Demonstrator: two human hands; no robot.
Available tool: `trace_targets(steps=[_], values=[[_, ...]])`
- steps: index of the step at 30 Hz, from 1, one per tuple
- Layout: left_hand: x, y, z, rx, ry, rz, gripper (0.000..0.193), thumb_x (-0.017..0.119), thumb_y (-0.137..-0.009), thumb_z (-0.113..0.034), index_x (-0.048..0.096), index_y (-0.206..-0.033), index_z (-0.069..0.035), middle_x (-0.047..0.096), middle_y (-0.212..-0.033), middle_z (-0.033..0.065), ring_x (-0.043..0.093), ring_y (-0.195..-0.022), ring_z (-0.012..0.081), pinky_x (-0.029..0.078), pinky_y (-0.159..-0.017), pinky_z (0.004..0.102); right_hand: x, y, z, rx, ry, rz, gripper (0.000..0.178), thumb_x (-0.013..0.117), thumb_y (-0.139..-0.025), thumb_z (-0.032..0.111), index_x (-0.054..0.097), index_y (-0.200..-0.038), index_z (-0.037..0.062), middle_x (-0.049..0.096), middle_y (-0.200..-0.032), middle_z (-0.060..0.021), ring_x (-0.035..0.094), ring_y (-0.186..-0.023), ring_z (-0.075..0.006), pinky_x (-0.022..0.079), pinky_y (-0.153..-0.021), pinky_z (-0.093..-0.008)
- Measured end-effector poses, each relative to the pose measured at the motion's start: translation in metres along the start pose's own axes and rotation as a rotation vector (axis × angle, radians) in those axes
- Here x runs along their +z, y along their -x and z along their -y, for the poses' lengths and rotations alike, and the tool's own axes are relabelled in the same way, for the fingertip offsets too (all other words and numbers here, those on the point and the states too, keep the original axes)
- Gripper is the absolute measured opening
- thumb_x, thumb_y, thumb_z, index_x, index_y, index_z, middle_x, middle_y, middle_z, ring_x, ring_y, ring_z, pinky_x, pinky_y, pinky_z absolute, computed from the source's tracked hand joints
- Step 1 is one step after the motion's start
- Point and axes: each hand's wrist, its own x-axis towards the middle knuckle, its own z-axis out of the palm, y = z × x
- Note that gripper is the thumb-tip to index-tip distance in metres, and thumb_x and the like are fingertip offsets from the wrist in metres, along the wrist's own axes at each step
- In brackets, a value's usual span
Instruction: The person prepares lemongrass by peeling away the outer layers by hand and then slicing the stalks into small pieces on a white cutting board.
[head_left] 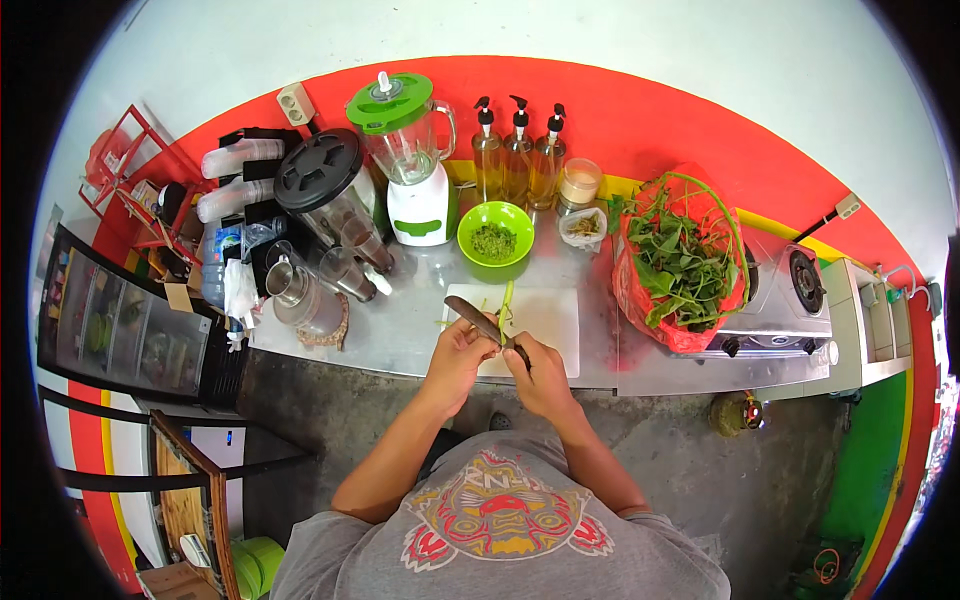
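Forearms came up from the lower edge and met over the near edge of a white cutting board (pixel 545 318). The left hand (pixel 462 347) was curled shut, fingers wrapped around the lower end of a green stalk (pixel 506 303), which ran up and away from the hands across the board. The right hand (pixel 532 362) was closed around the handle of a knife (pixel 478 319); its blade pointed up and to the left, crossing above the left hand's knuckles and lying just beside the stalk. Both wrists were bent inward so that the two hands nearly touched.

Beyond the board stood a green bowl (pixel 495 232) of chopped greens, a blender (pixel 410 150) with a green lid, and three pump bottles (pixel 518 152) against the red wall. To the right, a red bag (pixel 682 262) full of leafy greens rested on a gas stove (pixel 795 295).
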Motion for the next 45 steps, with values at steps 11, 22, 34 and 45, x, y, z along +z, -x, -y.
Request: trace_targets(steps=[11, 22, 34, 45], values=[[0.008, 0.008, -0.001, 0.052, 0.05, -0.144, 0.012, 0.061, -0.089, -0.001, 0.064, -0.098, -0.008, 0.061, -0.083, -0.0042, 0.046, -0.073, 0.0056, 0.038, -0.069, 0.0242, 0.013, -0.007, 0.007, -0.008, 0.008, -0.037, 0.017, 0.058, -0.101, 0.014, 0.06, -0.102, -0.0025, 0.059, -0.077, -0.02, 0.053, -0.062, -0.032, 0.044, -0.061, -0.0405], [-0.004, 0.015, 0.008, -0.051, 0.112, -0.117, 0.015, 0.06, -0.091, -0.002, 0.064, -0.105, -0.002, 0.058, -0.084, -0.0019, 0.049, -0.075, 0.0069, 0.042, -0.071, 0.0223, 0.02, -0.011, 0.005, -0.01, -0.02, -0.052, 0.022, 0.055, -0.103, 0.013, 0.06, -0.118, -0.0011, 0.065, -0.09, -0.0232, 0.063, -0.078, -0.0407, 0.05, -0.071, -0.0444], [-0.024, -0.001, 0.043, -0.242, 0.285, -0.177, 0.015, 0.058, -0.094, -0.006, 0.063, -0.108, -0.003, 0.06, -0.084, 0.0, 0.054, -0.073, 0.0095, 0.048, -0.069, 0.0233, 0.033, -0.01, -0.009, 0.081, 0.079, -0.023, 0.048, 0.052, -0.103, 0.015, 0.048, -0.152, 0.0173, 0.07, -0.1, -0.0233, 0.068, -0.089, -0.0444, 0.052, -0.076, -0.0493], [-0.086, -0.027, 0.101, -0.42, 0.629, -0.238, 0.007, 0.058, -0.092, -0.004, 0.059, -0.092, 0.002, 0.062, -0.085, 0.0082, 0.059, -0.073, 0.0163, 0.054, -0.067, 0.0251, 0.072, -0.025, -0.054, 0.291, 0.135, 0.138, 0.04, 0.052, -0.104, 0.022, 0.059, -0.143, 0.0194, 0.071, -0.096, -0.0228, 0.069, -0.089, -0.0411, 0.052, -0.078, -0.0466]])
